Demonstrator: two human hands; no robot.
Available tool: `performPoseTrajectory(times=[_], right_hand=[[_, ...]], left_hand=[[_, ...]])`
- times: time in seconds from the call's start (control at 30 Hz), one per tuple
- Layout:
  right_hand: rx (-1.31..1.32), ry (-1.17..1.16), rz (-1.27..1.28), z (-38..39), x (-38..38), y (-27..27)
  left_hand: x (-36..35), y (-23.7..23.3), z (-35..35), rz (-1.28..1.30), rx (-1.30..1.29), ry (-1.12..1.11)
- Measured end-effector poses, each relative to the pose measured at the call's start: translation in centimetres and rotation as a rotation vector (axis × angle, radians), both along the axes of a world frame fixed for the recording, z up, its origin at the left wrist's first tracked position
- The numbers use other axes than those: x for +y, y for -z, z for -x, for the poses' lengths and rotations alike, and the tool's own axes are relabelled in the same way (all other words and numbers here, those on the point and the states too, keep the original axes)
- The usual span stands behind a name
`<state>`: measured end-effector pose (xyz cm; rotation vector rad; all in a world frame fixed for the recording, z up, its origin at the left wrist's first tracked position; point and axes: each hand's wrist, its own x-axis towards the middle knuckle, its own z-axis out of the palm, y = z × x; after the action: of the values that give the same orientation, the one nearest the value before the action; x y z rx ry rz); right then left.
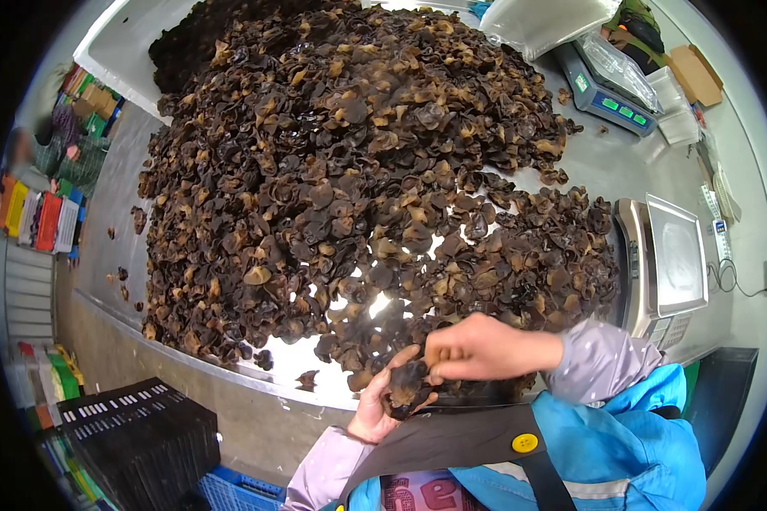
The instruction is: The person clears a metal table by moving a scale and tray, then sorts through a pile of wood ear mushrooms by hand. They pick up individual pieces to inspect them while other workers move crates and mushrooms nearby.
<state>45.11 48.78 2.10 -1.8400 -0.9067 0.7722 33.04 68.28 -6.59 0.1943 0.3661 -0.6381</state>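
Observation:
At the front edge of the metal table, my left hand [373,410] is closed around a dark brown wood ear mushroom [407,387], palm up with the fingers behind it. My right hand [477,347] is just to the right, its fingers curled into a pinch against the mushroom's right edge. What lies between those fingertips is hidden. Right in front of both hands spreads a big heap of wood ear mushrooms [315,187], dark brown with some tan undersides. A lower, thinner part of the heap [520,264] reaches toward the right.
One scale [609,89] with green displays stands at the back right, another scale [669,255] with a steel pan at the right edge. A white foam box [111,51] sits back left. Black stacked crates [136,434] and a blue crate [239,490] are lower left. Another person [68,140] is far left.

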Motion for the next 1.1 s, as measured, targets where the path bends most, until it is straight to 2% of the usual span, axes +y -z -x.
performPoseTrajectory(times=[0.07, 0.1, 0.2, 0.37, 0.5, 0.63, 0.7, 0.77, 0.87, 1.0, 1.03, 1.1], right_hand=[[-0.433, -0.036, 0.149, 1.7, 0.7, 0.3], [-0.433, -0.038, 0.15, 2.3, 0.9, 0.9], [-0.648, -0.004, 0.142, 3.0, 1.5, 1.7], [-0.63, 0.038, 0.064, -0.3, 1.6, 0.3], [-0.436, 0.177, -0.011, -4.6, 4.1, 1.2], [-0.48, 0.009, 0.038, -5.5, 9.5, 3.2], [-0.554, -0.097, 0.137, -5.3, 11.5, 5.6], [-0.793, -0.22, 0.224, -4.2, 11.1, 7.0], [-0.591, -0.402, 0.432, -4.0, 7.6, 5.1], [-0.622, -0.346, 0.634, -5.2, 1.2, 2.2], [-0.703, -0.334, 0.672, -5.5, -0.4, 1.8], [-0.567, -0.312, 0.819, -5.5, -2.6, -0.4]], left_hand=[[-0.2, -0.6, 0.1, -0.044, 0.024, 0.001], [-0.2, -0.7, 0.1, -0.09, 0.047, 0.004], [-0.1, -0.6, 0.4, -0.124, 0.095, -0.018], [0.0, 1.5, 0.9, 0.064, -0.003, -0.051], [0.3, 0.6, 1.1, 0.128, -0.011, -0.043], [0.7, -0.3, 1.3, 0.037, -0.009, -0.004], [0.8, -0.4, 1.3, 0.041, -0.077, 0.054], [0.8, -0.5, 1.3, 0.03, -0.09, 0.049], [1.1, -0.4, 1.9, 0.04, -0.076, 0.021], [1.4, 0.5, 2.2, 0.059, -0.014, -0.049], [1.4, 0.6, 2.2, 0.065, -0.005, -0.058], [1.3, 0.6, 2.1, 0.085, -0.01, -0.048]])
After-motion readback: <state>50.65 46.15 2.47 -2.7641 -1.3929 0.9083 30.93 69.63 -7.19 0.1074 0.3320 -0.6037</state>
